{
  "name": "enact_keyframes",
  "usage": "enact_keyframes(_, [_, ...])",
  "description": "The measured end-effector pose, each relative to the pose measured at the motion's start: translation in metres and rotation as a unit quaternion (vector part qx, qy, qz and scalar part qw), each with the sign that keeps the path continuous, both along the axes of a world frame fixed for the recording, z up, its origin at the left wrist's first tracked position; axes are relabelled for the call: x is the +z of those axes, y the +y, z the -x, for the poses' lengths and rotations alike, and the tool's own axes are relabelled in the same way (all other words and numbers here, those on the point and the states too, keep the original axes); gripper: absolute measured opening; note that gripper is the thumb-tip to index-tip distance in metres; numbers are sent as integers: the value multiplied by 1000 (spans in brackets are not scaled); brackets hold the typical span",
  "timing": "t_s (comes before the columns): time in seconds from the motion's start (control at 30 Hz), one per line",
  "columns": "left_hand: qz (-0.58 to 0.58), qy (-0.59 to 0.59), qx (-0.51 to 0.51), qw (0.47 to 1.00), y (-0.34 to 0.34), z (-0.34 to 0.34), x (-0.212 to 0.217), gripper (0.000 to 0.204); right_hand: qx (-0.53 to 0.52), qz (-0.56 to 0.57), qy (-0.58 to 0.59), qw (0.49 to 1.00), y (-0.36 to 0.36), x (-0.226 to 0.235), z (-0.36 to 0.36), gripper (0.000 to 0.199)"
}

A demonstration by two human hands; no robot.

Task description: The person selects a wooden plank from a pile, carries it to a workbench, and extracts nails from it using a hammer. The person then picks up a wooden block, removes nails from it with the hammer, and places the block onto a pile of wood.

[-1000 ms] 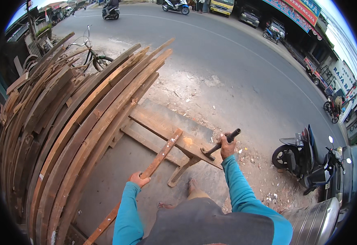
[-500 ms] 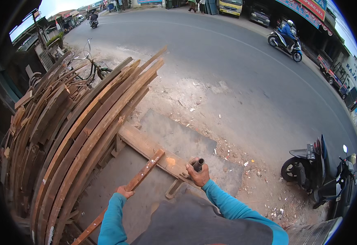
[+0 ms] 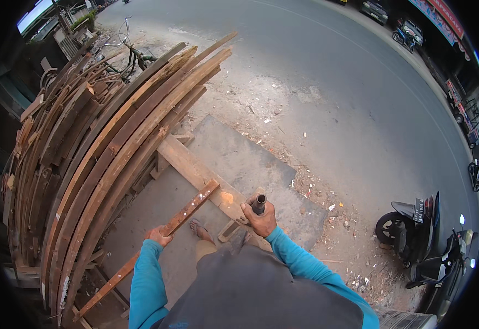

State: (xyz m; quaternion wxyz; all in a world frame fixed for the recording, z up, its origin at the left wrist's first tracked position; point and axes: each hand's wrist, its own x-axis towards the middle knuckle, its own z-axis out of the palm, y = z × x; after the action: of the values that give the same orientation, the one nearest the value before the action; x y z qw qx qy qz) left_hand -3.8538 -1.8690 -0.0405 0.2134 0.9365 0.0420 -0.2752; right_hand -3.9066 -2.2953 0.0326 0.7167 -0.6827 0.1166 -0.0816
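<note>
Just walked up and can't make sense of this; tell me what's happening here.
A person in blue sleeves stands at a roadside beside a big stack of planks. The left hand grips a long reddish wooden strip, whose far end rests on a thick beam lying on the concrete. The right hand holds a dark pipe-like tool over that beam. Motorbikes are parked to the right.

The left hand grips a long wooden strip. The right hand clasps a dark tool handle over a plank beside stacked boards.

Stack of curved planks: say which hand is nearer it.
Left. The left hand grips the wooden slat beside the stack of curved planks; the right hand holds a dark pipe handle farther away.
</note>
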Motion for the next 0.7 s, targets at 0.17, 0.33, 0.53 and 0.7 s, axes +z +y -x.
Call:
enact_keyframes(0.17, [-92, 4, -4, 996, -16, 15, 19, 51, 68, 7, 35, 997, -17, -4, -12, 20])
enact_keyframes(0.33, [-61, 3, 0, 998, -4, 2, 27, 51, -16, -72, 51, 996, -14, -8, -28, 19])
enact_keyframes(0.53, [-54, -10, -1, 998, 8, -5, 20, 53, -65, -125, 37, 989, -4, -2, -42, 19])
enact_keyframes(0.7, [-83, -7, 23, 996, -9, 15, 32, 52, -1, -94, 82, 992, -2, 7, -63, 23])
